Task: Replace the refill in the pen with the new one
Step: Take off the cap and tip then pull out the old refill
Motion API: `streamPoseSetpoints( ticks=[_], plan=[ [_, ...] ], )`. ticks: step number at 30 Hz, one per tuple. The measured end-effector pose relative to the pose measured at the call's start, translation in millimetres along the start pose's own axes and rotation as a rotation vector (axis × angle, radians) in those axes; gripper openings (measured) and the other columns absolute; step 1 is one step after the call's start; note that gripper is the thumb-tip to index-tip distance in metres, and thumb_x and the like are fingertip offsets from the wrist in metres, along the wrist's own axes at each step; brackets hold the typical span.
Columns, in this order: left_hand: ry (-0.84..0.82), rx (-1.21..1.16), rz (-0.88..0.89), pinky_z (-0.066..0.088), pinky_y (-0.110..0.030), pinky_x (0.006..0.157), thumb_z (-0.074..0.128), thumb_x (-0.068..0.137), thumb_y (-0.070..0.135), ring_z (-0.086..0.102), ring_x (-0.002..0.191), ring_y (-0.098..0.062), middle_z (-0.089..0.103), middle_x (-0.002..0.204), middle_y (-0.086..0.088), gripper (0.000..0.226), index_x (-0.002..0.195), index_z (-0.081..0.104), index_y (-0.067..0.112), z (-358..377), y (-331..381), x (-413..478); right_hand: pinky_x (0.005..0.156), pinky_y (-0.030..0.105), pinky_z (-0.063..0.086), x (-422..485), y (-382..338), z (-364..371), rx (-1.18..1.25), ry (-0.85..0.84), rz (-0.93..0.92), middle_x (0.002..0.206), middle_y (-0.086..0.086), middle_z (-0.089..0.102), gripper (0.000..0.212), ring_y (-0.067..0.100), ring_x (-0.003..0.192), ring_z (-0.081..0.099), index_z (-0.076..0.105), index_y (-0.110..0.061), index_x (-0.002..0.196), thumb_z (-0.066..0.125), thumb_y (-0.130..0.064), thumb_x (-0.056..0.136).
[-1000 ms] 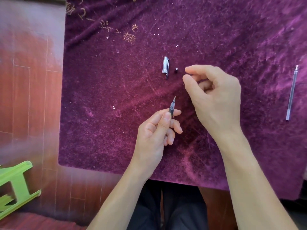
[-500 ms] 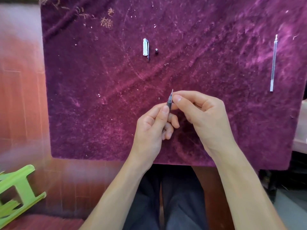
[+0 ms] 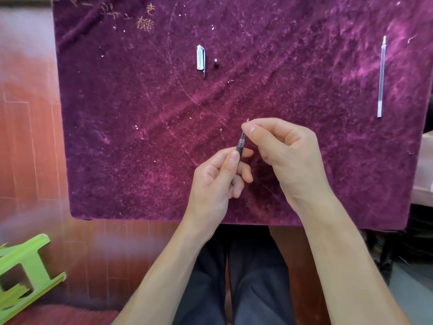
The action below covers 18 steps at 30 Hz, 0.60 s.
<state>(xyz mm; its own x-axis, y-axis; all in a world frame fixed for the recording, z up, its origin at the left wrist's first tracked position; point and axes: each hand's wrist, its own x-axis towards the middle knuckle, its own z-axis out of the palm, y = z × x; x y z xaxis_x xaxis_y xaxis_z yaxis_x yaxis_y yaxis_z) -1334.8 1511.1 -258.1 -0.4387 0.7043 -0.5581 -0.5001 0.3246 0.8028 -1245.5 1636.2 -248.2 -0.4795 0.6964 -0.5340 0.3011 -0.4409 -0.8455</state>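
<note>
My left hand [image 3: 219,181] grips the dark pen barrel [image 3: 240,150] upright, most of it hidden in my fist. My right hand [image 3: 284,153] pinches the thin refill [image 3: 243,136] that sticks out of the barrel's top, thumb and forefinger near its metal tip. A long clear refill [image 3: 381,76] lies alone on the purple cloth [image 3: 140,113] at the far right. The pen cap [image 3: 200,58] with its clip and a small black tip piece [image 3: 216,62] lie side by side at the upper middle.
The purple velvet cloth covers the table, with small white specks and gold embroidery [image 3: 145,22] at the top left. A green plastic stool [image 3: 23,270] stands on the red-brown floor at the lower left. My dark trousers [image 3: 246,277] show below the table edge.
My right hand came back from near the black tip piece to the pen and pinched the refill. More of the refill now shows above the barrel than half a second ago.
</note>
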Motion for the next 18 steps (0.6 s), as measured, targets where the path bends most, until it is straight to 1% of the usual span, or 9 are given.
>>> streamPoseSetpoints(
  ticks=[1,2,4,5,7,12,18],
  plan=[
    [0.0,0.001,0.001,0.043,-0.018,0.054,0.045,0.108,0.024,0.047,0.051,-0.008,0.065,0.074,-0.004,0.032,0.117,0.07,0.007,0.3,0.0,0.1,0.058,0.007,0.047,2.5,-2.6,-0.1,0.001,0.009,0.003,0.063,-0.019,0.069,0.008,-0.006,0.054,0.06,0.082,-0.014,0.094,0.076,-0.017,0.098],
    [0.001,0.0,0.002,0.043,-0.018,0.053,0.045,0.108,0.024,0.047,0.05,-0.008,0.065,0.074,-0.004,0.031,0.117,0.07,0.007,0.7,0.1,0.6,0.059,0.008,0.046,5.1,-5.6,0.0,0.005,0.016,0.007,0.064,-0.015,0.07,0.008,-0.005,0.054,0.058,0.082,-0.017,0.093,0.076,-0.018,0.098],
    [0.001,-0.003,0.003,0.042,-0.018,0.053,0.045,0.108,0.025,0.047,0.05,-0.009,0.065,0.074,-0.004,0.031,0.115,0.07,0.008,1.5,0.5,1.5,0.059,0.011,0.047,10.9,-12.0,0.8,0.029,0.025,0.014,0.078,-0.001,0.078,0.009,0.001,0.059,0.059,0.082,-0.019,0.091,0.076,-0.02,0.098],
    [0.0,-0.005,0.002,0.042,-0.018,0.053,0.045,0.108,0.025,0.047,0.051,-0.009,0.065,0.074,-0.004,0.03,0.115,0.07,0.01,1.9,0.6,2.2,0.059,0.013,0.046,14.3,-15.1,1.1,0.04,0.028,0.014,0.085,0.001,0.081,0.01,0.005,0.062,0.06,0.082,-0.019,0.091,0.075,-0.02,0.098],
    [-0.001,-0.008,-0.002,0.043,-0.018,0.053,0.045,0.108,0.026,0.047,0.051,-0.009,0.066,0.074,-0.003,0.03,0.114,0.071,0.011,2.6,0.5,3.4,0.058,0.016,0.046,22.0,-21.1,1.1,0.045,0.04,0.011,0.093,0.001,0.083,0.011,0.008,0.065,0.061,0.082,-0.02,0.092,0.074,-0.022,0.099],
    [0.01,0.007,-0.018,0.044,-0.018,0.054,0.046,0.107,0.028,0.048,0.051,-0.009,0.067,0.075,-0.001,0.03,0.113,0.072,0.016,2.6,1.8,10.0,0.065,0.021,0.045,46.7,-36.4,-2.5,0.053,0.082,-0.006,0.096,0.0,0.083,0.012,0.007,0.066,0.062,0.083,-0.024,0.092,0.075,-0.03,0.098],
    [0.004,0.004,-0.028,0.043,-0.016,0.054,0.047,0.106,0.03,0.048,0.052,-0.008,0.067,0.075,-0.001,0.03,0.113,0.072,0.017,3.7,8.3,22.9,0.061,0.013,0.046,76.9,-48.2,-7.1,0.103,0.114,-0.008,0.094,-0.001,0.082,0.011,0.004,0.064,0.059,0.083,-0.021,0.094,0.076,-0.029,0.098]
  ],
)
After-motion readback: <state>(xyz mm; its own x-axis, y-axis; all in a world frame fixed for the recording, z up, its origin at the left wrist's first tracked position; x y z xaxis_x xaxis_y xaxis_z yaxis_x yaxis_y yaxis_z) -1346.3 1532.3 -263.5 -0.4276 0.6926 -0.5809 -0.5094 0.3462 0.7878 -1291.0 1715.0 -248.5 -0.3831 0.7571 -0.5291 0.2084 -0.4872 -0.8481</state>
